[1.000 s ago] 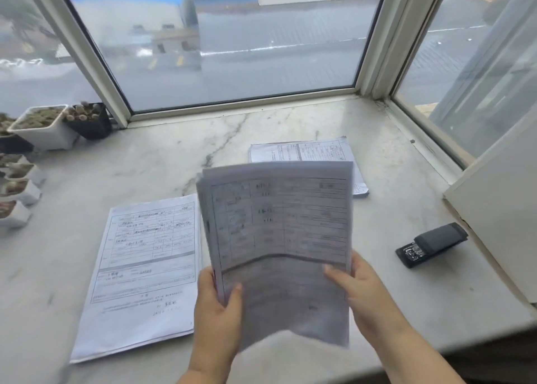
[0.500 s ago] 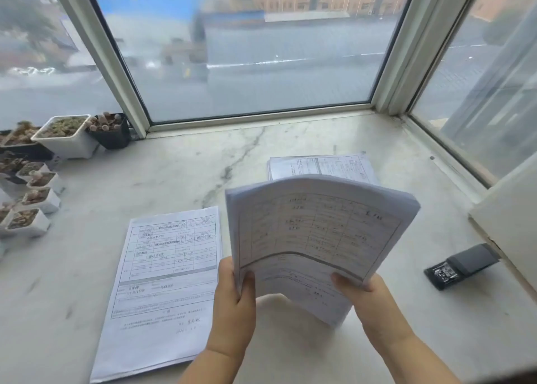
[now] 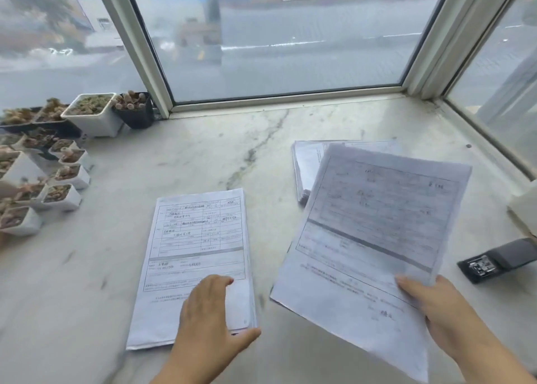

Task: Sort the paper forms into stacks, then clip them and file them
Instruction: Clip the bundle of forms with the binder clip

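Observation:
A stack of printed forms (image 3: pixel 197 253) lies flat on the marble sill at centre left. My left hand (image 3: pixel 209 314) rests on its lower part with fingers spread and straight. My right hand (image 3: pixel 436 311) pinches the lower right edge of a bundle of forms (image 3: pixel 372 238), held tilted above the sill. Behind that bundle a second stack of forms (image 3: pixel 305 162) lies on the sill, mostly hidden by the held sheets.
A black stapler (image 3: pixel 499 258) lies at the right. Several small pots of succulents (image 3: pixel 58 180) crowd the left side, with a white pot (image 3: pixel 93 116) and a black pot (image 3: pixel 133 107) by the window frame. A white box edge (image 3: pixel 526 209) stands at the far right.
My left hand let go of the held bundle and came down onto the left stack. The right hand carried the bundle to the right and tilted it flatter.

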A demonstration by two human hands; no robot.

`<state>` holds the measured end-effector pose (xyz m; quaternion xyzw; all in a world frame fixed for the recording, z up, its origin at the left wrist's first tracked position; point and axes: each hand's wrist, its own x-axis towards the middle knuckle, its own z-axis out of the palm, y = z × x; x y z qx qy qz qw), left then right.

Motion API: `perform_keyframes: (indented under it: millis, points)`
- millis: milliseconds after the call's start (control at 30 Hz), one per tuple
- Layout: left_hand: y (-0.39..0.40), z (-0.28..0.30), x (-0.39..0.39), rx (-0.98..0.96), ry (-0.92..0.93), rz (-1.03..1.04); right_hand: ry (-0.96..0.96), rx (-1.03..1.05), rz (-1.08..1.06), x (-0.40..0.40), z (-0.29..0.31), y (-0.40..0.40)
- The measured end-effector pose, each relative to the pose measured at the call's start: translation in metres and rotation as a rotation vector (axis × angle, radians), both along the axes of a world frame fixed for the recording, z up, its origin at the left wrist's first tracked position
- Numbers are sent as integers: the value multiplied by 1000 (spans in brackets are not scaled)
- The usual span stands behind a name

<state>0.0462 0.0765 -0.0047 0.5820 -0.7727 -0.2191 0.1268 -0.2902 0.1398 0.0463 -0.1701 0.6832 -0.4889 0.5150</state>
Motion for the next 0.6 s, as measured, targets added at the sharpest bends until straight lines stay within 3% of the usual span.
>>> perform_keyframes:
  millis: [100, 267, 467, 600]
  points:
    - [5, -24, 20, 62, -245, 19, -2, 150, 162, 0, -17, 17]
    - [-6, -33, 23, -49, -337, -5, 16, 275, 234, 12, -31, 31]
    - [-5, -31, 21, -114, -451, -231, 31, 341, 258, 16, -31, 29]
    - [-19, -20, 29, -352, -493, -395, 31, 341, 255, 18, -31, 28]
